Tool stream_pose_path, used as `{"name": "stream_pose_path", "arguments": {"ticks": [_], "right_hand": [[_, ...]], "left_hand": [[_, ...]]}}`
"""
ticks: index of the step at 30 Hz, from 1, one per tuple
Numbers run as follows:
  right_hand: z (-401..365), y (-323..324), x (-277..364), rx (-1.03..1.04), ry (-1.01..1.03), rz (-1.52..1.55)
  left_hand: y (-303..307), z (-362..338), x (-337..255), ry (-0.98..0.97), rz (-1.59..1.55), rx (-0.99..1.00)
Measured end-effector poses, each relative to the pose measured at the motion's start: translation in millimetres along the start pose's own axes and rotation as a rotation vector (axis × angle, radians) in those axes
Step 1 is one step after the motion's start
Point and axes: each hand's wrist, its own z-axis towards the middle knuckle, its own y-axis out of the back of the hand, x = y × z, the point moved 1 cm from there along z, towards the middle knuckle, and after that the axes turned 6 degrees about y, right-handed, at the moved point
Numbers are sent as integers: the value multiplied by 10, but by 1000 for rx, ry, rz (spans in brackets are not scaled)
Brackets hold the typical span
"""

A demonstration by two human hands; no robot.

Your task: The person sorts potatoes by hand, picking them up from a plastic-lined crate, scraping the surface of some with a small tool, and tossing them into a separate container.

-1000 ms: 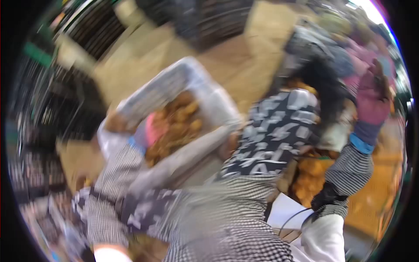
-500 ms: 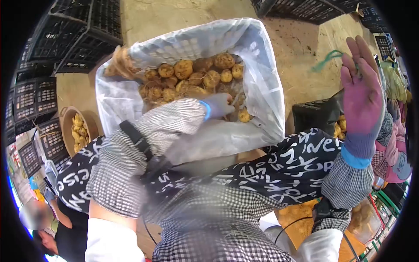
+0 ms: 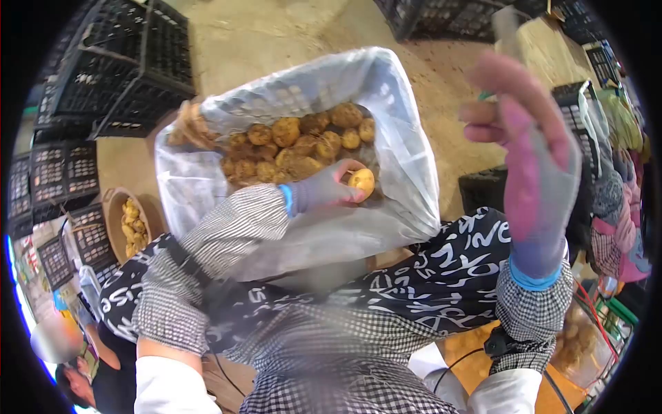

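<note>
My left hand (image 3: pixel 324 188), in a grey glove with blue cuff, is closed around a pale yellow potato (image 3: pixel 362 181) over the right part of a crate (image 3: pixel 407 148) lined with translucent white plastic. Several soil-covered potatoes (image 3: pixel 286 131) lie in the crate beyond my fingers. Raised to the right of the crate, my right hand (image 3: pixel 534 165) wears a grey and pink glove. Its fingers are half bent with gaps between them, blurred at the tips, and nothing shows in the grasp. A bit of green (image 3: pixel 487 94) shows by these fingers.
Black plastic crates (image 3: pixel 117 65) are stacked at the left, and more crates (image 3: pixel 455 21) stand at the back. A round basket (image 3: pixel 155 214) of potatoes sits left of the lined crate. Another person (image 3: pixel 103 359) is at the lower left.
My left hand has come up from the crate's bottom with a potato in it. My right hand has tilted left, its fingers bending from straight; the green string trailing beside it is mostly out of sight.
</note>
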Motion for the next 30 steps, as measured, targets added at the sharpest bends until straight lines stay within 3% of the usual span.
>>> {"name": "stream_pose_path", "arguments": {"ticks": [1, 5, 8, 9, 11, 15, 17, 19, 24, 27, 30], "right_hand": [[-25, -102, 8, 8, -18, -15], [-178, -513, -53, 477, -11, -358], [-396, -925, -158, 681, 164, -417], [-473, -1041, -135, 703, 124, -345], [-584, -1241, -78, 742, 35, -213], [-579, -1332, -180, 646, -331, 550], [-436, -1337, 96, 804, -355, 1049], [-453, -1300, -16, 701, -565, 1002], [-508, -1296, -313, 766, -598, 1159], [-542, -1312, -354, 758, -592, 1080], [-549, -1297, -331, 742, -642, 1011]], "left_hand": [[-8, -297, -137, -55, -4, -18], [-202, -1288, -535, -246, -8, -105], [-289, -1689, -509, -478, 161, -294], [-324, -1787, -495, -573, 245, -370], [-373, -2027, -569, -300, 47, -377], [-297, -1957, -450, -543, 4, -547], [-371, -1972, -485, -670, -117, -395], [-331, -1939, -482, -671, 125, -500], [-463, -1977, -472, -715, 449, -735], [-413, -1913, -447, -686, 468, -730], [-465, -1920, -474, -683, 107, -497]]}}
